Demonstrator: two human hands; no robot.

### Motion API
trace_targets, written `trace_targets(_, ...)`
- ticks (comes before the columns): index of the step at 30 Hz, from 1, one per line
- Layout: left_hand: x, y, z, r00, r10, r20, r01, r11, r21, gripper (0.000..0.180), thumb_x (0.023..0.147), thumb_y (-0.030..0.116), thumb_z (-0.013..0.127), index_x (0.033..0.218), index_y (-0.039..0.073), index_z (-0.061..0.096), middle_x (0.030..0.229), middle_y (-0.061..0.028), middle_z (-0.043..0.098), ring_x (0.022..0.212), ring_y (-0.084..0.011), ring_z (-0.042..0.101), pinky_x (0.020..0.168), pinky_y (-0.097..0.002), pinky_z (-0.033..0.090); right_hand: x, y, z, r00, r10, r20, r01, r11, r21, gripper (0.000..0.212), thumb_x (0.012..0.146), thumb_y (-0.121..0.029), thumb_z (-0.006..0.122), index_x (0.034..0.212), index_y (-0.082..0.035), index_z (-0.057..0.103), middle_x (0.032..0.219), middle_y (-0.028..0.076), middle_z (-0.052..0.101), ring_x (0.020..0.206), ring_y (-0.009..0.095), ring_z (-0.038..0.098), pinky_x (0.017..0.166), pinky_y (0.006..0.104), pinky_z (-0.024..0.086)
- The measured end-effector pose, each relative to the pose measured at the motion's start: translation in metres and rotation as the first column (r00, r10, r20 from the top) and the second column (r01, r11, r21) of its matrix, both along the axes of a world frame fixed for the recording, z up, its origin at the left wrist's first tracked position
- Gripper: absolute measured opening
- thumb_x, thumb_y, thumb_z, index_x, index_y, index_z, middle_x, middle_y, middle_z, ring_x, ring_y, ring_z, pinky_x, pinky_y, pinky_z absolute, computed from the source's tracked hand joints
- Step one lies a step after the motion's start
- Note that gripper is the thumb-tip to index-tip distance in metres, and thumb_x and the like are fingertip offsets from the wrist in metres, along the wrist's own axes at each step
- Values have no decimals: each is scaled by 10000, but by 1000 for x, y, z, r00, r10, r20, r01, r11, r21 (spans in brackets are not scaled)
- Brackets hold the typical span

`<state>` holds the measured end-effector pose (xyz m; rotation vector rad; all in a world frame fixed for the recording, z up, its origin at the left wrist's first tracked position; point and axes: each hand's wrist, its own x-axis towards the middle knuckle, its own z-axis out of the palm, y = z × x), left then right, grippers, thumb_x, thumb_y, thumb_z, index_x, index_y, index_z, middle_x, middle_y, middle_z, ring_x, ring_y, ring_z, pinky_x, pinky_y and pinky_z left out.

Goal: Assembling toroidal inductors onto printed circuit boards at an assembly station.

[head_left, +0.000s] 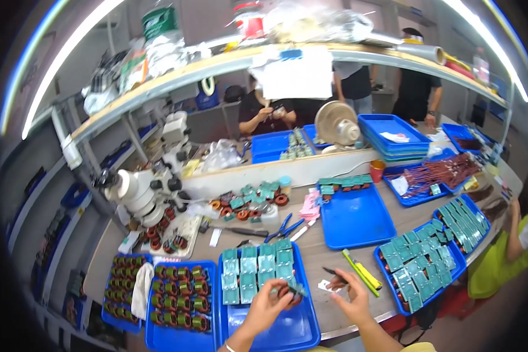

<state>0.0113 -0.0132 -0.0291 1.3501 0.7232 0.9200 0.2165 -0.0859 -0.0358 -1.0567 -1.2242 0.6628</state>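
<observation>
Work looks partway along, with plenty in place and room left over

The blue tray (270, 334) at the near middle of the bench (320, 258) carries 4 columns of green board pieces (249, 270) over its far part, while its near part is bare. Judged from that, this tray is partly filled or partly used; which of the 2 cannot be told. To the right, the right-hand tray (457, 258) looks well stocked with similar pieces, and a further batch (460, 223) lies beyond it. To the left, green-and-copper coils (180, 287) sit in rows with no boards visible on them, so they seem to be at another stage. A far tray (358, 220) has a bare floor, with a row of board pieces (349, 182) along its far edge.

The left hand (270, 305) is above the right side of the near-middle tray, thumb and fingers closed on 1 coil-and-board piece (299, 289), whose green face points right. The right hand (353, 298) hangs just right of that tray, apart from the piece, palm turned left. Its fingers are partly curled and seem to have hold of a dark pointed tool (329, 270), tip toward the left; the thumb stands away from them. Both forearms reach in from the near side
</observation>
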Motion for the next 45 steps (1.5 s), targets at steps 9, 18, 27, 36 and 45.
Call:
trace_targets(9, 15, 16, 42, 961, -43, 273, 75, 991, -108, 363, 860, -19, 514, 1212, 13, 430, 1159, -107, 452, 1037, -210, 523, 805, -369, 544, -23, 46, 58, 881, 19, 473, -123, 974, 190, 799, 634, -135, 791, 1297, 28, 376, 1105, 137, 478, 1025, 246, 539, 863, 324, 429)
trace_targets(18, 9, 17, 23, 959, 42, 280, 34, 965, -261, 369, 862, 9, 549, 1212, 12, 432, 1148, -109, 447, 1005, -209, 560, 808, -331, 537, -26, 67, 26, 875, 73, 478, -152, 980, 130, 855, 603, -142, 819, 1311, 16, 367, 1154, 147, 460, 1027, 248, 537, 890, 349, 429)
trace_targets(27, 11, 22, 12, 955, 7, 296, 92, 944, -318, 472, 822, -52, 578, 1251, -16, 385, 1165, -125, 444, 1019, -229, 559, 854, -314, 509, -21, 76, -5, 914, 128, 384, -176, 980, 92, 832, 615, -142, 812, 1309, 11, 379, 1159, 152, 461, 1045, 252, 530, 889, 347, 434)
trace_targets(36, 14, 31, 2, 953, -3, 303, 134, 901, -412, 455, 849, -1, 567, 1262, -15, 376, 1181, -126, 441, 1006, -228, 565, 832, -350, 531, -16, 81, -11, 934, 178, 309, -196, 980, 27, 823, 624, -121, 798, 1315, 8, 371, 1170, 147, 453, 1066, 250, 521, 912, 357, 424)
trace_targets(45, 15, 30, -7, 950, 8, 313, 130, 899, -417, 432, 860, 15, 553, 1256, -4, 382, 1169, -113, 461, 1015, -211, 552, 820, -347, 534, -16, 86, -18, 937, 217, 275, -217, 976, -30, 844, 631, -102, 789, 1341, -16, 341, 1185, 125, 442, 1076, 218, 500, 877, 321, 427)
